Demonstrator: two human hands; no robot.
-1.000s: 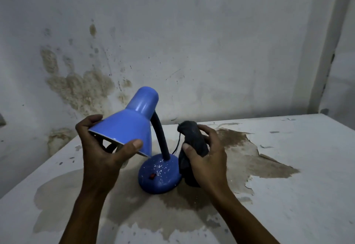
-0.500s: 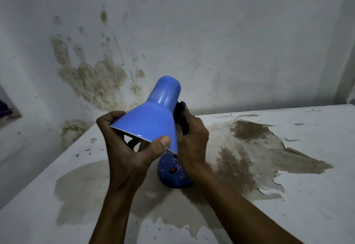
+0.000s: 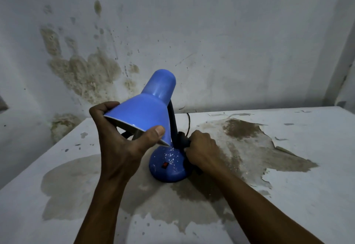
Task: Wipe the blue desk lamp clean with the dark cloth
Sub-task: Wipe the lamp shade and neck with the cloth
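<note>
So the blue desk lamp [image 3: 153, 113] stands on the stained, peeling white table [image 3: 288, 167], base [image 3: 167, 167] down and speckled with white flecks. The left hand [image 3: 123, 144] is pinching the shade's rim, thumb on the front edge and fingers round the back. The right hand [image 3: 201, 147] is closed around the dark cloth [image 3: 183, 141], pressed against the black neck [image 3: 172, 121] just above the base.

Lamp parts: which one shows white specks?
The base, the round part on the table with the red switch; the shade looks plain blue.
</note>
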